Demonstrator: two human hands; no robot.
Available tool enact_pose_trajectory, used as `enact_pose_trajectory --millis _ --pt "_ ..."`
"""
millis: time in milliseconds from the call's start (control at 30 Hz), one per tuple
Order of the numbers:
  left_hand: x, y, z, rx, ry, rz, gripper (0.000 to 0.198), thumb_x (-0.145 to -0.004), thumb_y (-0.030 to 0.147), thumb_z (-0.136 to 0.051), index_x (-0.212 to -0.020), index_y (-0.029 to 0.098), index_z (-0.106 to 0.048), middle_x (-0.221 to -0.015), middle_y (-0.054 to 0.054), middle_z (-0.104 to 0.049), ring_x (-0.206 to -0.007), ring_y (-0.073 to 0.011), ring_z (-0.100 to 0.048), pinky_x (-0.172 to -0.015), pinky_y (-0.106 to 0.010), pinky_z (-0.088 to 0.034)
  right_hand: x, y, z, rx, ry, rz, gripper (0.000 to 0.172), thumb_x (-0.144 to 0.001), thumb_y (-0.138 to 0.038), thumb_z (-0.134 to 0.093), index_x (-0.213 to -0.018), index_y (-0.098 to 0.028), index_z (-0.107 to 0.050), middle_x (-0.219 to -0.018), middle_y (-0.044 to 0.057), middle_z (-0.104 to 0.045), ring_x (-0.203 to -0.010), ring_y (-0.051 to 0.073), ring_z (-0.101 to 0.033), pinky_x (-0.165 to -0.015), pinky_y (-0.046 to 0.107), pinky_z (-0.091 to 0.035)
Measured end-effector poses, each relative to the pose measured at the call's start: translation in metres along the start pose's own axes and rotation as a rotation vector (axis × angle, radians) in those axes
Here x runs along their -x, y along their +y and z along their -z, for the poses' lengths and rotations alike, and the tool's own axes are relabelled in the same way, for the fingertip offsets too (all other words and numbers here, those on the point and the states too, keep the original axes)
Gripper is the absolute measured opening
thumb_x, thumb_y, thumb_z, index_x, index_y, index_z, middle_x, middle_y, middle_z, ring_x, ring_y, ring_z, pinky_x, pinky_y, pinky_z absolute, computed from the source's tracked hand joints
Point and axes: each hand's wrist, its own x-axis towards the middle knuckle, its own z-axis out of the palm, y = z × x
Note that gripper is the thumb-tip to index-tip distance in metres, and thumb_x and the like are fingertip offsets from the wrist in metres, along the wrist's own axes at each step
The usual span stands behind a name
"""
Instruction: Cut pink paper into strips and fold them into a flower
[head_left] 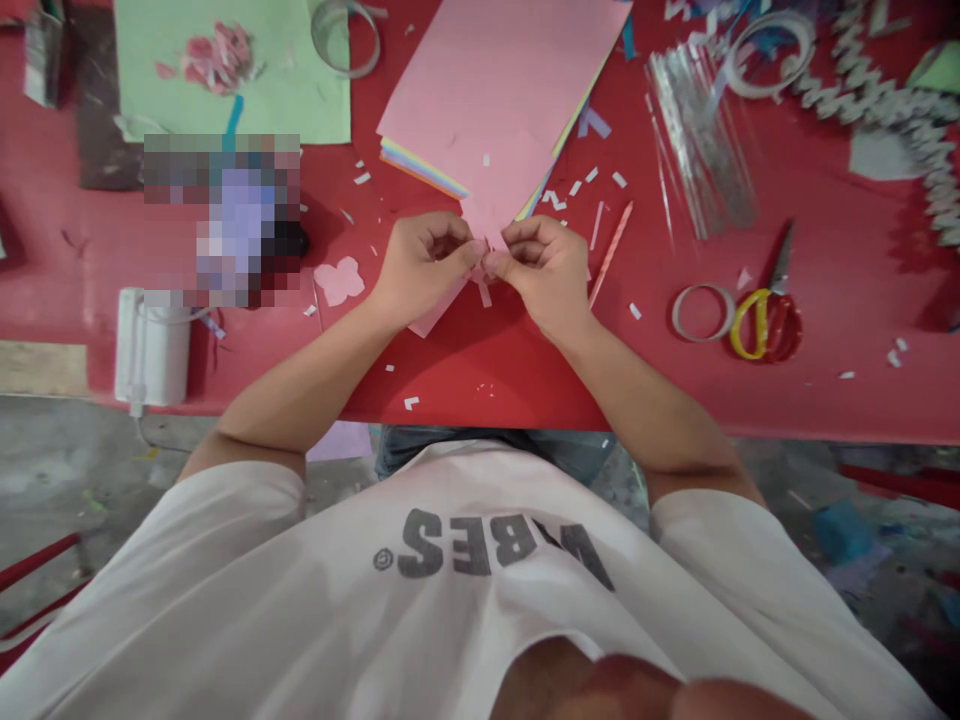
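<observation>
White T-shirt (480,640) near; left hand (420,265), right hand (553,268), both grips clamped on pink paper piece (482,212) over red bench (525,375)

Left hand (429,262) and right hand (553,265), close together, pinched a pink paper piece (484,214) above the red surface (487,355). Paper stack (502,95), pink uppermost, lay on the far side. Scissors (777,288) rested right, near a tape roll (701,337); pink cutout (340,282) lay left.
</observation>
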Motion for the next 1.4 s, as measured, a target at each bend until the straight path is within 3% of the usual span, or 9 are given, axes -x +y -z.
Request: enact_pose_trajectory --millis 167,267,400,500,600,767,933,1267,1400 --pt "-0.002 -0.007 0.001 -0.035 0.053 -0.016 0.033 -0.105 0.044 -0.084 -0.084 0.023 -0.070 -0.077 -0.001 -0.068 -0.070 -0.0165 -0.071 -0.067 -0.032 -0.062 0.003 -0.004 -0.003 -0.038 0.025 0.009 0.057 -0.099 -0.082 -0.078 -0.121 -0.032 -0.061 -0.087 -0.002 -0.073 -0.075 0.020 -0.076 -0.067 0.036 -0.067" --pt "-0.002 -0.007 0.001 -0.071 0.067 -0.017 0.031 -0.107 0.040 -0.082 -0.084 0.023 -0.069 -0.076 0.000 -0.066 -0.069 -0.0155 -0.070 -0.067 -0.031 -0.061 0.006 -0.005 0.000 0.038 0.057 0.040 0.050 -0.108 -0.079 -0.068 -0.130 -0.035 -0.058 -0.088 -0.002 -0.074 -0.067 0.017 -0.071 -0.064 0.034 -0.063" --pt "0.002 0.001 -0.001 -0.141 0.067 -0.030 0.031 -0.104 0.037 -0.085 -0.082 0.022 -0.068 -0.075 0.000 -0.067 -0.073 -0.0160 -0.070 -0.070 -0.031 -0.060 0.011 -0.014 0.006 0.217 0.015 0.160 0.039 -0.117 -0.067 -0.056 -0.117 -0.030 -0.069 -0.086 0.000 -0.072 -0.069 0.018 -0.070 -0.073 0.039 -0.065" --pt "0.007 0.010 -0.003 -0.184 0.083 -0.053 0.031 -0.103 0.037 -0.086 -0.083 0.022 -0.069 -0.078 -0.001 -0.071 -0.074 -0.0163 -0.070 -0.072 -0.032 -0.061 0.013 -0.021 0.005 0.290 0.015 0.240 0.039 -0.115 -0.063 -0.060 -0.107 -0.026 -0.072 -0.091 0.002 -0.072 -0.077 0.020 -0.071 -0.080 0.042 -0.066" --pt "0.012 0.017 -0.004 -0.214 0.094 -0.067 0.027 -0.101 0.037 -0.086 -0.083 0.022 -0.072 -0.080 -0.002 -0.073 -0.075 -0.0168 -0.070 -0.074 -0.033 -0.062 0.014 -0.029 0.002 0.256 -0.003 0.179 0.039 -0.110 -0.064 -0.070 -0.101 -0.026 -0.071 -0.091 0.004 -0.072 -0.081 0.021 -0.072 -0.080 0.042 -0.066" --pt "0.015 0.022 -0.004 -0.267 0.100 -0.054 0.025 -0.098 0.040 -0.087 -0.083 0.023 -0.075 -0.082 -0.004 -0.076 -0.077 -0.0188 -0.071 -0.077 -0.036 -0.063 0.014 -0.039 0.002 0.183 -0.074 0.001 0.038 -0.107 -0.064 -0.075 -0.096 -0.028 -0.071 -0.077 0.001 -0.066 -0.071 0.022 -0.071 -0.064 0.038 -0.063" --pt "0.017 0.020 -0.002 -0.298 0.080 -0.050 0.024 -0.099 0.042 -0.085 -0.085 0.025 -0.077 -0.086 -0.005 -0.078 -0.083 -0.0205 -0.073 -0.078 -0.035 -0.062 0.013 -0.039 0.003 0.158 -0.088 -0.010 0.032 -0.104 -0.057 -0.079 -0.095 -0.027 -0.074 -0.074 0.000 -0.068 -0.063 0.019 -0.068 -0.058 0.035 -0.061" --pt "0.016 0.021 0.002 -0.328 -0.033 -0.038 0.018 -0.094 0.032 -0.085 -0.081 0.023 -0.078 -0.082 -0.004 -0.079 -0.077 -0.0218 -0.073 -0.077 -0.037 -0.060 0.006 -0.028 0.008 0.233 -0.089 0.063 0.020 -0.094 -0.036 -0.086 -0.085 -0.025 -0.072 -0.076 0.001 -0.067 -0.070 0.020 -0.062 -0.067 0.040 -0.061" --pt "0.013 0.025 0.001 -0.296 -0.062 -0.020 0.019 -0.093 0.033 -0.084 -0.079 0.021 -0.078 -0.078 -0.004 -0.079 -0.073 -0.0200 -0.070 -0.071 -0.034 -0.058 0.003 -0.027 0.011 0.321 -0.087 0.074 0.028 -0.096 -0.036 -0.085 -0.079 -0.027 -0.064 -0.067 -0.001 -0.050 -0.070 0.020 -0.056 -0.072 0.042 -0.062"
